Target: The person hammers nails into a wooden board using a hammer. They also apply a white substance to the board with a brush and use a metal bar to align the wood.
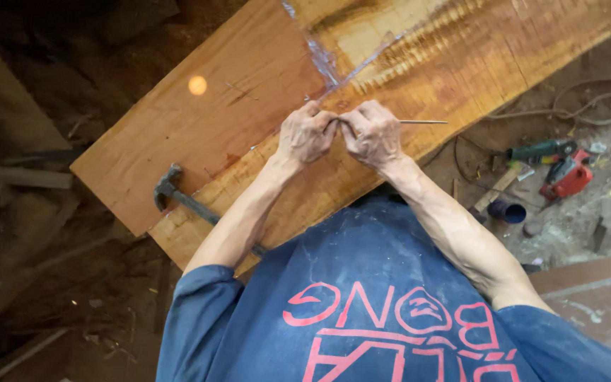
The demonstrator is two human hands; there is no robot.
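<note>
While both fists bunch together over the big wooden plank (pixel 263 99), a thin metal rod (pixel 422 122) pokes out sideways.
Left hand (pixel 305 136) and right hand (pixel 373 134) touch, both clenched on the rod; claw hammer (pixel 178 197) lies on the plank's near edge, red power tool (pixel 567 177) on the floor.

- A thin metal rod (pixel 422 122) is held by both hands over a wide orange-brown wooden plank (pixel 235 92); its free end is pointed to the right.
- The left hand (pixel 305 134) and the right hand (pixel 373 134) are pressed together, with the fingers closed around the rod.
- A hammer (pixel 178 194) is laid on the plank, near the left forearm.
- A red power tool (pixel 567 177) and a green tool (pixel 539 150) are seen on the dusty floor (pixel 588 226), well apart from the hands.
</note>
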